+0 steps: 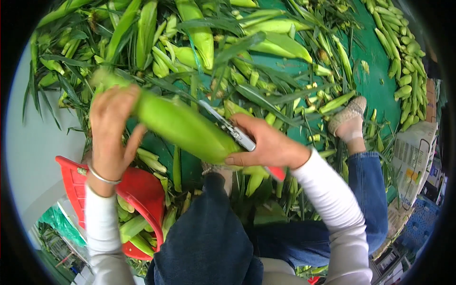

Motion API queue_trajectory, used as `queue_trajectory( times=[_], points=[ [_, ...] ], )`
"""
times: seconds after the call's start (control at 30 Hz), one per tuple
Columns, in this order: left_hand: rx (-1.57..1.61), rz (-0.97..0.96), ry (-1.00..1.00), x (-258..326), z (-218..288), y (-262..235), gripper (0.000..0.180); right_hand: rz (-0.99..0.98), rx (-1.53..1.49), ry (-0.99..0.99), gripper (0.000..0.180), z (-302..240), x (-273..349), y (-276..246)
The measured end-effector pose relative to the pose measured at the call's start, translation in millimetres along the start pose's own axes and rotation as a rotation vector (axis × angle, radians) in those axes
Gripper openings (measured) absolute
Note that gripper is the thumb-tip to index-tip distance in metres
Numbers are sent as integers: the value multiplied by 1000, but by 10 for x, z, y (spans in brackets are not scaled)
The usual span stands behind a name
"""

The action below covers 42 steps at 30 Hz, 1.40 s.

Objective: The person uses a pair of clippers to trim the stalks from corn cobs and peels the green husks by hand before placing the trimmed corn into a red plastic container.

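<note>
An ear of corn in its green husk lies slantwise in front of me, slightly blurred by motion. My left hand grips its upper left end, fingers wrapped over it. My right hand is closed round a silver utility knife with a red end showing below the palm. The knife's narrow blade points up and left, beside the upper side of the husk. The right thumb rests at the lower right end of the corn. Below and around both hands lie loose husk leaves and more unopened ears.
A red plastic basket holding green ears stands beside my left forearm. Many ears are piled at the far right on the green floor. My legs spread across the lower middle and right. A white sack stands at the right edge.
</note>
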<state>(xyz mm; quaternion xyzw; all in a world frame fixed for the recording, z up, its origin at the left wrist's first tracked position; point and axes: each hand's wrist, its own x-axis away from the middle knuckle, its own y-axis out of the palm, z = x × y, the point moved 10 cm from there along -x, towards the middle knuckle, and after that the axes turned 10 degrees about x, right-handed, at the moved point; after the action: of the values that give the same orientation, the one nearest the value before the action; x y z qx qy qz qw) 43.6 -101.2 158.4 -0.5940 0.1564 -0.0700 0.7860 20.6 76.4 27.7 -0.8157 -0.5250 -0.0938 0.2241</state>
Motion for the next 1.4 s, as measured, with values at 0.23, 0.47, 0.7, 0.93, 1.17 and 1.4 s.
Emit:
queue_trajectory(
  times=[0.23, 0.47, 0.7, 0.93, 1.17, 1.4],
  points=[
    [1875, 568, -1200, 716, -430, 1730, 39, 375, -72, -57, 51, 21, -55, 204],
    [2559, 690, -967, 507, -414, 1854, 47, 379, -183, 303, 38, 310, 156, 36],
    [2510, 617, -850, 447, -435, 1855, 52, 532, 179, 362, 53, -36, 356, 8],
    [2275, 673, -991, 403, -382, 1803, 33, 403, -100, 239, 33, -38, 41, 360],
    [2922, 585, -558, 460, -421, 1834, 49, 517, -707, 343, 36, 340, 238, 219],
    [2371, 1128, -929, 826, -872, 1869, 55, 459, 231, 466, 54, 419, 775, 156]
  ],
)
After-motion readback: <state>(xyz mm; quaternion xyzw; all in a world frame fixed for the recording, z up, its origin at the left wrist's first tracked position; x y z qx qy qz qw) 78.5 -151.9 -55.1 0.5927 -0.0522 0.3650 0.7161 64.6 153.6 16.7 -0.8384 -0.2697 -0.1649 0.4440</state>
